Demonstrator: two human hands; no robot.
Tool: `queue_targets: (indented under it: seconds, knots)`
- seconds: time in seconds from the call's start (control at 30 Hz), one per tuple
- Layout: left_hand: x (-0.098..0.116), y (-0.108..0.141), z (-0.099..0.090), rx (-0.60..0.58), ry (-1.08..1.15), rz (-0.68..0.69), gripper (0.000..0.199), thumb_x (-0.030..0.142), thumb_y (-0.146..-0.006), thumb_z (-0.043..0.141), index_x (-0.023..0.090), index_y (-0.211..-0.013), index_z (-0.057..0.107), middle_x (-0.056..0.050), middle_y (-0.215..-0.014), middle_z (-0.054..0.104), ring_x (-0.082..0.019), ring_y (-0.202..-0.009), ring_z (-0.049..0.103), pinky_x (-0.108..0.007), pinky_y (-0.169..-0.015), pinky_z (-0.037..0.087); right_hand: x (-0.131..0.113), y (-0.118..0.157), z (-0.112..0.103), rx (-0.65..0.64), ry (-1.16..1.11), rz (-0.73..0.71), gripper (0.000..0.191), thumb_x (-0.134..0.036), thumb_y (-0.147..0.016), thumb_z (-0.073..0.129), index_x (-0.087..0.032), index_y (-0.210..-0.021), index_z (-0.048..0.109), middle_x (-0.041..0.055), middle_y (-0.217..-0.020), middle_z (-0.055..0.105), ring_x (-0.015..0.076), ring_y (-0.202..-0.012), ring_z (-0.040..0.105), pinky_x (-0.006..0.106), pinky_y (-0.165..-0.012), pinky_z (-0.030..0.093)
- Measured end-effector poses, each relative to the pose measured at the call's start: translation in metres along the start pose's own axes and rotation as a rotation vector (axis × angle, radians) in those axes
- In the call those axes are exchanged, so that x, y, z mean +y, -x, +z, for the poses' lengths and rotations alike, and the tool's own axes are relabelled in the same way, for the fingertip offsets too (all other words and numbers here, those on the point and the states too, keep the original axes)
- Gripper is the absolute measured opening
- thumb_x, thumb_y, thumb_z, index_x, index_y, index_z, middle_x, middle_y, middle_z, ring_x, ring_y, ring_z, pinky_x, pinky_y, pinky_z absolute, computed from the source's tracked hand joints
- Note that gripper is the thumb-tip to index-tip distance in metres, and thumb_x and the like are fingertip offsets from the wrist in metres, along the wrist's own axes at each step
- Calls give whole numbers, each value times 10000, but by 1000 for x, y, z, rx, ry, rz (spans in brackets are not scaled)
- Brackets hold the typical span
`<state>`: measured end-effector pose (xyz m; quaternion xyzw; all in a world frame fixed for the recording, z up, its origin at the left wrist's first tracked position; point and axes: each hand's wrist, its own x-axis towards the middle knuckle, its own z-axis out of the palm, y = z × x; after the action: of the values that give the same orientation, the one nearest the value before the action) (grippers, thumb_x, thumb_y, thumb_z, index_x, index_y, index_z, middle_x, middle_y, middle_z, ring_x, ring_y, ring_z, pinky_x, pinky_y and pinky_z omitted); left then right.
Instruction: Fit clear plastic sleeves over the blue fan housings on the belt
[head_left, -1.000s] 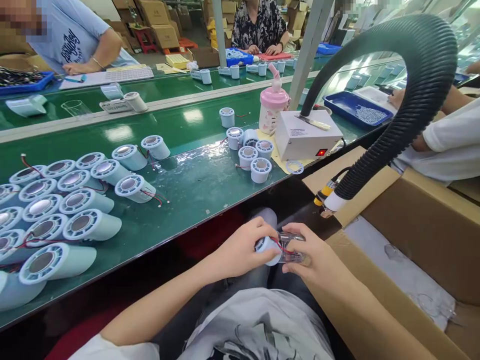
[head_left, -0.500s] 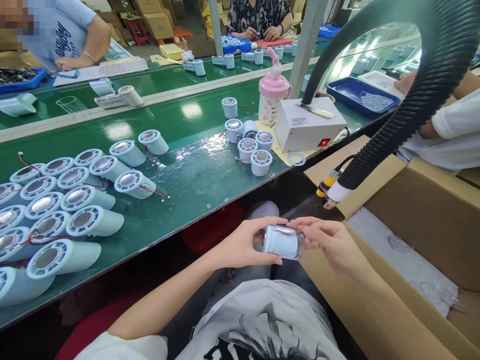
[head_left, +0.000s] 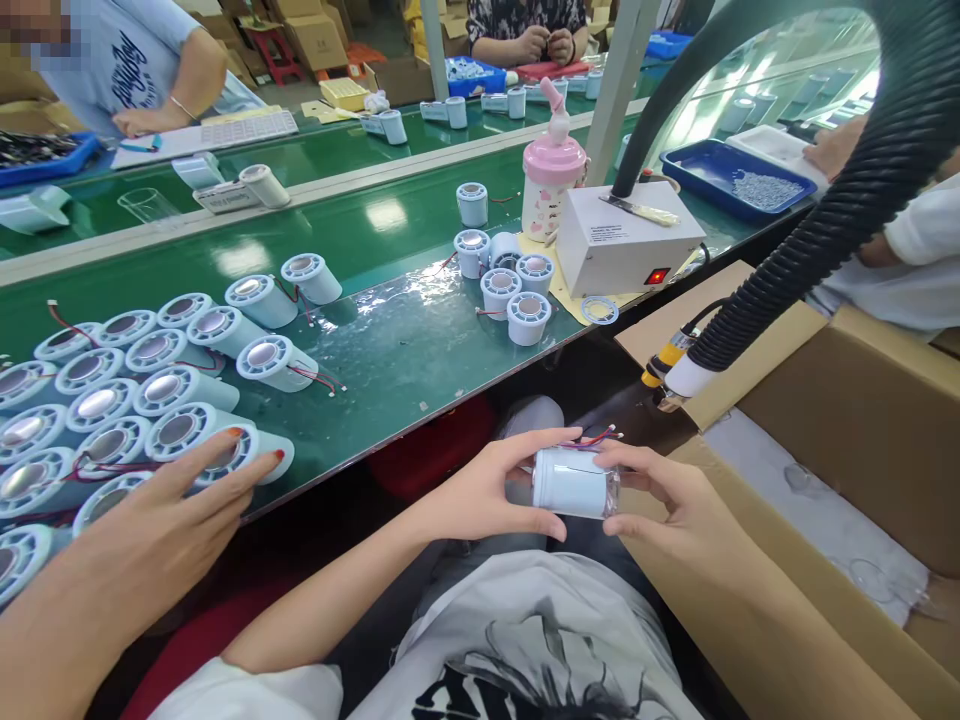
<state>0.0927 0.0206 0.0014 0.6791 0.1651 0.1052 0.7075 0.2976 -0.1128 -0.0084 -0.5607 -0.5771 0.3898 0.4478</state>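
2 bare hands (head_left: 579,490) facing each other, fingers curved inward.

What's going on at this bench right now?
Someone sits with a light-blue cylinder in a clear sleeve between both hands, the left hand at one end and the right hand at the other. Thin wires stick out above it. From the left, a co-worker's hand with red nails touches the crowded group of similar blue parts on the green work surface. A smaller cluster stands near a white box with a lit red switch.
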Motion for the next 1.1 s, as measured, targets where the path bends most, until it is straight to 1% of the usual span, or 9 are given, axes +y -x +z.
queue_targets:
  seconds: [0.07, 0.23, 0.37, 0.43, 0.53, 0.67, 0.8, 0.97, 1.1]
  knots:
    - [1, 2, 0, -4, -31, 33, 799, 263, -669, 824, 280, -1386, 471, -99, -1423, 505, -273, -1246, 527, -389, -1010, 472, -2, -1, 0, -24, -78, 41, 394, -257, -822, 732, -312, -1188, 595, 21, -1201, 640, 228, -1127, 589, 350, -946, 548]
    - [2, 4, -2, -4, -93, 78, 785, 233, -672, 822, 290, -1376, 482, -95, -1384, 534, -268, -1237, 535, -383, -990, 492, -4, -2, -1, -59, -187, 123, 395, -268, -824, 734, -335, -1188, 597, 13, -1180, 619, 205, -1077, 599, 316, -917, 547]
    - [3, 5, -3, -1, -138, 103, 772, 234, -677, 820, 285, -1372, 487, -93, -1346, 556, -262, -1215, 550, -371, -981, 497, -4, -3, 0, -74, -298, 213, 393, -309, -820, 733, -292, -1186, 590, 53, -1210, 615, 212, -1010, 629, 321, -845, 564]
    - [3, 5, -3, 3, -153, 111, 768, 239, -678, 819, 280, -1370, 489, -98, -1341, 558, -265, -1216, 549, -377, -990, 491, -4, -3, 2, -72, -353, 255, 405, -326, -813, 735, -265, -1183, 580, 72, -1173, 637, 231, -1025, 625, 333, -832, 564]
    - [3, 6, -3, -3, -165, 124, 769, 240, -683, 816, 278, -1375, 483, -104, -1358, 544, -269, -1229, 539, -380, -997, 489, -7, -4, 4, -60, -410, 316, 403, -335, -807, 735, -253, -1165, 568, 66, -1093, 662, 228, -1012, 622, 331, -818, 560]
    - [1, 7, -5, -8, -175, 148, 762, 245, -692, 809, 281, -1378, 481, -102, -1378, 532, -270, -1257, 518, -376, -1008, 482, -12, -7, 7, -41, -454, 373, 387, -380, -809, 716, -232, -1133, 565, 70, -1027, 675, 219, -923, 640, 323, -743, 569]
    - [0, 8, -6, -9, -182, 160, 763, 256, -687, 811, 275, -1377, 486, -110, -1396, 523, -287, -1285, 493, -398, -1024, 469, -11, -10, 10, -24, -526, 414, 392, -457, -796, 713, -218, -1071, 568, 49, -906, 686, 188, -759, 655, 301, -633, 573]
    - [1, 10, -6, -7, -143, 132, 755, 242, -686, 811, 273, -1371, 494, -109, -1383, 534, -277, -1266, 513, -388, -1017, 474, -2, -12, 13, -55, -631, 486, 411, -511, -810, 690, -205, -1049, 554, 12, -816, 653, 159, -672, 648, 306, -616, 587]
    - [-4, 1, -7, 4, -4, 64, 812, 202, -659, 829, 264, -1387, 475, -113, -1402, 523, -274, -1265, 520, -406, -1058, 433, 7, -15, 16, -41, -728, 510, 408, -540, -829, 656, -206, -1033, 539, 11, -790, 667, 168, -657, 664, 294, -593, 564]
